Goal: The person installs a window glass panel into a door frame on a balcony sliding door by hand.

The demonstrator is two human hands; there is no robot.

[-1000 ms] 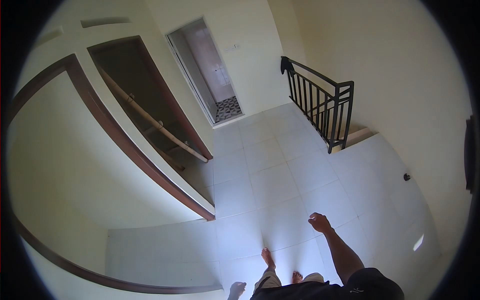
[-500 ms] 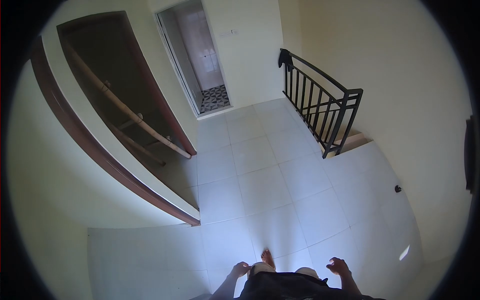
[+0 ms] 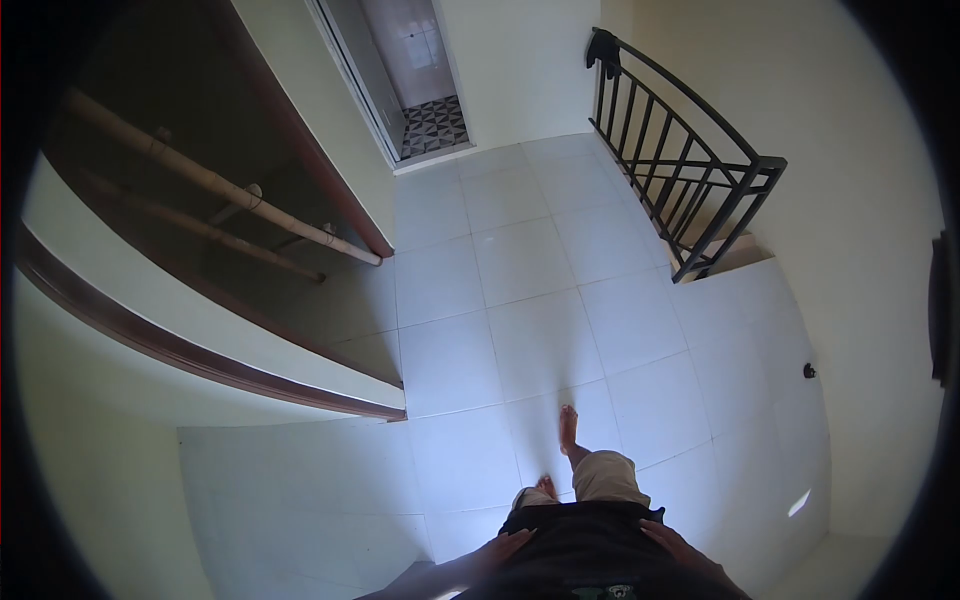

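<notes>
My left hand (image 3: 512,546) lies against the side of my black shirt (image 3: 585,545), low in the view. On the other side, my right hand (image 3: 668,537) rests along the shirt near its hem. The fingers of both hands look laid flat on the cloth, with no object seen in them; parts of both hands are dim. Below the hem show light-coloured shorts (image 3: 608,477) and my bare feet, one foot (image 3: 568,428) ahead of the other on the tiles.
White floor tiles (image 3: 535,260) lead to a doorway with a patterned floor (image 3: 435,127). A black railing (image 3: 690,160) with dark cloth (image 3: 603,50) stands right, beside a stair opening. Bamboo poles (image 3: 215,185) lean in the left doorway. A small dark object (image 3: 810,371) sits near the right wall.
Both hands have come in from beside my body onto the shirt. I have stepped forward; one foot is now farther ahead, and the railing and doorways appear nearer.
</notes>
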